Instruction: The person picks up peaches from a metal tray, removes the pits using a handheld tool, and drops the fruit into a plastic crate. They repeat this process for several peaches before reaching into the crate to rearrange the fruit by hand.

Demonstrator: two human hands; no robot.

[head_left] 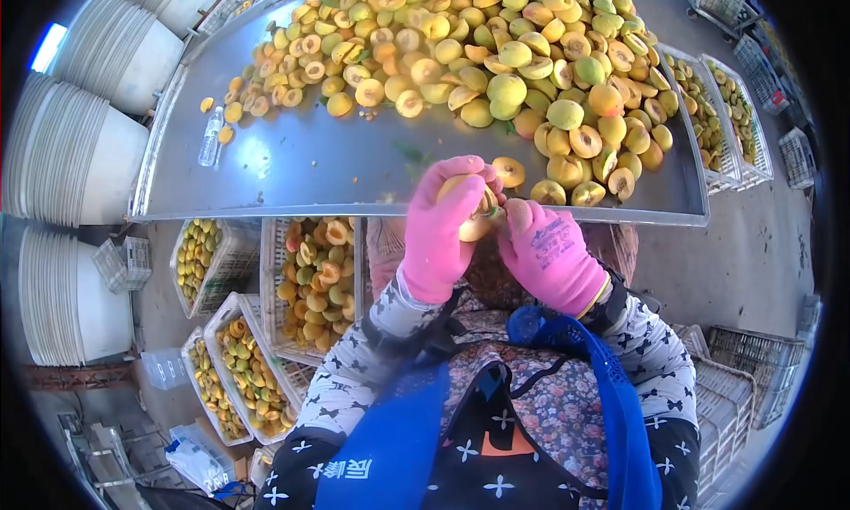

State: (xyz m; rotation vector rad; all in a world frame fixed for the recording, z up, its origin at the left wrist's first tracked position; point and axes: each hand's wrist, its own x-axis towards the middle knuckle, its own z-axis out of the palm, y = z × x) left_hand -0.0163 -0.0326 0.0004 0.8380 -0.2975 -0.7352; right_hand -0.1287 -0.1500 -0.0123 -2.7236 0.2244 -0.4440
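Note:
My left hand [445, 227], in a pink glove, is closed around a yellow peach [474, 224] just off the near edge of the metal table [292, 178]. The peach looks cut, and the glove's fingers cover part of it. My right hand [551, 255], also in a pink glove, is closed with its fingertips against the peach's right side. What those fingers grip, if anything, is hidden. Just beyond my hands, a cut peach half [508, 172] lies on the table. A large heap of halved peaches [506, 92] covers the table's far and right parts.
A plastic bottle [211, 138] lies on the table's left. Crates of peaches stand below left, including a large crate [274, 280], and more crates [742, 175] stand at the right. Stacked white tubs [111, 165] line the left side. Other crates [730, 395] stand lower right.

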